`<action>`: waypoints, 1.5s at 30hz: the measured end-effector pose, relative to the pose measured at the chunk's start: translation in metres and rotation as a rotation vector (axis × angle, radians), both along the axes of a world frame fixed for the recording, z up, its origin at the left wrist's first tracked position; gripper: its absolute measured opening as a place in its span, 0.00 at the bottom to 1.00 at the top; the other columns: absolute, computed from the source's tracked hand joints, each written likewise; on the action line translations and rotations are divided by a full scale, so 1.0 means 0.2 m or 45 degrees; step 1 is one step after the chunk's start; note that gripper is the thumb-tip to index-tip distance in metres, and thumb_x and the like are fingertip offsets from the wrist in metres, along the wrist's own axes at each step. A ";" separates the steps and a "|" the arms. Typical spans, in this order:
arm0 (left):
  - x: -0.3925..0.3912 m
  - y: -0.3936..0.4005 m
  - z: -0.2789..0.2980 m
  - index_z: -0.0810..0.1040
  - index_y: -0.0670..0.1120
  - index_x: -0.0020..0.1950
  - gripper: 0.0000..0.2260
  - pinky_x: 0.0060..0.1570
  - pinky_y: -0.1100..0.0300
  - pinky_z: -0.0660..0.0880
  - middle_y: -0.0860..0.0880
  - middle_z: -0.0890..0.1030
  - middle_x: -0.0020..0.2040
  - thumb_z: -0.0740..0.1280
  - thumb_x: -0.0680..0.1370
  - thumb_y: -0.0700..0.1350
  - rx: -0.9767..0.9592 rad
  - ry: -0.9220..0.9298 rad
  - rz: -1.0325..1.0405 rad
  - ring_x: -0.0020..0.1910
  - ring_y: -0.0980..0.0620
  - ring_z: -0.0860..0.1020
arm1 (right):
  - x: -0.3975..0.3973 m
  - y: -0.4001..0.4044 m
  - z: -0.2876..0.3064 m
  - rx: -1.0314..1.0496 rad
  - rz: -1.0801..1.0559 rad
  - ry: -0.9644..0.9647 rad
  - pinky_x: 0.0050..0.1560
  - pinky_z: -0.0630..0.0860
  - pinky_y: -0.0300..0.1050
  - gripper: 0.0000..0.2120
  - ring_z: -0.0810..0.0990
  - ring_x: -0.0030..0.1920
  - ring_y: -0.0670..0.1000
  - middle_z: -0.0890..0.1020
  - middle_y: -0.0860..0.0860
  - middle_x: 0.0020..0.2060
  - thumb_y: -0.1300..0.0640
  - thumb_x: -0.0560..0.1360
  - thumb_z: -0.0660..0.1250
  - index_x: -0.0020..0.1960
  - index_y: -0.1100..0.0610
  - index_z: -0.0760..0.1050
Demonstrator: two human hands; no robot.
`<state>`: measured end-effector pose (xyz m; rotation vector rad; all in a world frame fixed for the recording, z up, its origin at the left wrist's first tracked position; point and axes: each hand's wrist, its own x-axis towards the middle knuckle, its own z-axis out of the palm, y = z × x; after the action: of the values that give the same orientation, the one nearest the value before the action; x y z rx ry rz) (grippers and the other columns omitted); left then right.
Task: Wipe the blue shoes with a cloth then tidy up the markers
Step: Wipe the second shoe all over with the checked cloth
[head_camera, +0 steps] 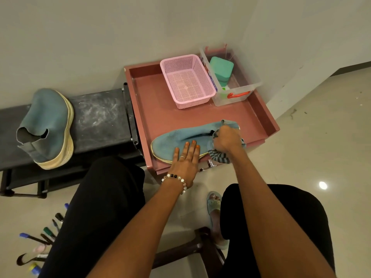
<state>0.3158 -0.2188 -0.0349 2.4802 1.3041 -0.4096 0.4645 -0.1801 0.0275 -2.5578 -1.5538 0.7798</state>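
While the left hand [185,160] lies flat with straight fingers on the toe of the blue knit shoe [181,140] atop the pink cabinet [160,115], the right hand [225,139] clutches a striped cloth [219,156] at the heel. Steady downward pressure should stop the shoe sliding; the markers [43,236] wait on the floor.

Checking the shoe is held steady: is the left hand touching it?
Touching. The head view shows the left hand lying flat on the shoe, straight fingers on its upper.
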 end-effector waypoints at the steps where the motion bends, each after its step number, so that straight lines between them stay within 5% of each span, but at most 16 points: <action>1: 0.00 0.00 0.00 0.35 0.40 0.76 0.39 0.74 0.41 0.41 0.43 0.35 0.77 0.61 0.76 0.34 0.008 -0.001 -0.002 0.76 0.43 0.36 | 0.04 -0.03 0.01 0.015 -0.012 0.213 0.53 0.75 0.50 0.11 0.79 0.55 0.61 0.82 0.61 0.49 0.66 0.75 0.60 0.51 0.68 0.79; 4: -0.01 0.01 -0.01 0.36 0.40 0.76 0.41 0.74 0.42 0.41 0.42 0.34 0.77 0.62 0.75 0.33 -0.006 0.003 -0.028 0.76 0.43 0.36 | 0.11 -0.23 0.03 -0.028 -0.264 0.976 0.54 0.79 0.47 0.20 0.83 0.51 0.56 0.85 0.58 0.46 0.77 0.71 0.54 0.46 0.64 0.83; 8: -0.01 0.02 -0.01 0.35 0.41 0.76 0.42 0.74 0.43 0.40 0.43 0.34 0.77 0.63 0.74 0.32 -0.018 0.002 -0.020 0.76 0.43 0.36 | 0.22 -0.32 -0.02 0.402 -0.810 1.150 0.34 0.80 0.40 0.19 0.84 0.33 0.50 0.84 0.54 0.32 0.80 0.70 0.51 0.45 0.68 0.80; 10: 0.00 0.01 -0.02 0.35 0.41 0.76 0.43 0.74 0.43 0.40 0.43 0.34 0.77 0.63 0.73 0.32 -0.011 0.011 -0.022 0.76 0.43 0.36 | 0.29 -0.26 0.01 0.765 -1.066 1.189 0.30 0.77 0.38 0.20 0.82 0.32 0.47 0.83 0.53 0.35 0.79 0.70 0.53 0.51 0.67 0.79; 13: 0.00 0.01 -0.01 0.34 0.41 0.76 0.43 0.74 0.42 0.41 0.43 0.34 0.77 0.62 0.73 0.31 -0.006 0.007 -0.023 0.76 0.43 0.36 | 0.33 -0.20 0.00 1.028 -0.985 0.920 0.42 0.80 0.41 0.23 0.82 0.46 0.52 0.82 0.52 0.47 0.74 0.71 0.55 0.58 0.58 0.78; 16: 0.00 0.01 -0.02 0.35 0.41 0.76 0.42 0.73 0.42 0.40 0.43 0.34 0.77 0.62 0.73 0.31 0.010 -0.009 -0.021 0.76 0.43 0.36 | 0.23 -0.17 -0.10 0.733 -0.369 0.271 0.46 0.75 0.33 0.20 0.77 0.49 0.58 0.78 0.57 0.53 0.65 0.75 0.57 0.66 0.61 0.72; 18: 0.00 0.01 -0.02 0.35 0.41 0.76 0.42 0.73 0.43 0.40 0.43 0.34 0.77 0.62 0.73 0.30 0.008 -0.018 -0.014 0.76 0.43 0.36 | 0.15 -0.15 -0.19 0.499 -0.020 -0.148 0.57 0.72 0.51 0.24 0.71 0.58 0.65 0.72 0.63 0.62 0.61 0.73 0.59 0.69 0.66 0.66; 20: -0.01 0.00 -0.02 0.35 0.41 0.76 0.42 0.73 0.43 0.40 0.43 0.35 0.77 0.62 0.73 0.31 0.021 -0.012 -0.013 0.76 0.43 0.37 | 0.07 -0.14 -0.20 0.253 0.017 -0.375 0.59 0.68 0.58 0.25 0.65 0.64 0.65 0.68 0.63 0.66 0.61 0.74 0.62 0.69 0.67 0.65; 26: -0.01 0.00 -0.01 0.35 0.41 0.77 0.42 0.72 0.43 0.39 0.43 0.34 0.77 0.61 0.73 0.30 0.027 -0.024 -0.022 0.76 0.44 0.36 | 0.15 -0.12 -0.18 0.226 0.350 -0.253 0.61 0.66 0.52 0.21 0.71 0.60 0.62 0.77 0.60 0.58 0.47 0.73 0.64 0.59 0.62 0.75; 29: -0.02 0.00 -0.02 0.35 0.41 0.76 0.43 0.73 0.44 0.39 0.44 0.34 0.77 0.61 0.72 0.29 0.024 -0.040 -0.022 0.76 0.44 0.36 | 0.36 -0.12 -0.14 0.145 0.588 -0.231 0.58 0.66 0.47 0.21 0.75 0.57 0.58 0.80 0.55 0.58 0.54 0.70 0.71 0.63 0.54 0.75; 34: -0.02 0.00 -0.02 0.35 0.42 0.77 0.42 0.72 0.44 0.38 0.44 0.34 0.77 0.60 0.73 0.28 0.028 -0.056 -0.012 0.76 0.44 0.36 | 0.28 -0.11 -0.11 0.132 0.452 -0.470 0.55 0.71 0.48 0.13 0.76 0.54 0.60 0.81 0.56 0.52 0.59 0.74 0.66 0.58 0.57 0.77; 37: -0.01 0.00 -0.02 0.35 0.42 0.77 0.42 0.73 0.44 0.38 0.44 0.34 0.77 0.60 0.72 0.29 0.026 -0.067 -0.009 0.76 0.44 0.36 | 0.10 -0.12 -0.16 0.174 0.424 -0.378 0.54 0.73 0.49 0.11 0.72 0.56 0.60 0.81 0.56 0.49 0.58 0.73 0.65 0.55 0.56 0.77; 41: -0.02 0.01 -0.01 0.35 0.42 0.77 0.42 0.72 0.45 0.38 0.44 0.34 0.77 0.60 0.72 0.28 0.003 -0.061 -0.023 0.76 0.45 0.36 | 0.15 -0.13 -0.17 0.118 0.649 -0.178 0.57 0.73 0.52 0.22 0.69 0.56 0.60 0.80 0.55 0.55 0.63 0.72 0.64 0.65 0.52 0.74; 45: -0.02 0.01 -0.02 0.35 0.42 0.77 0.43 0.72 0.46 0.38 0.45 0.34 0.77 0.61 0.72 0.28 -0.002 -0.071 -0.011 0.76 0.46 0.36 | 0.36 -0.12 -0.13 0.179 0.434 -0.332 0.58 0.69 0.53 0.19 0.68 0.62 0.59 0.78 0.48 0.62 0.59 0.75 0.66 0.65 0.47 0.74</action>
<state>0.3125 -0.2162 -0.0394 2.4788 1.2711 -0.3408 0.5372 -0.2034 0.0023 -2.4018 -2.0761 0.3451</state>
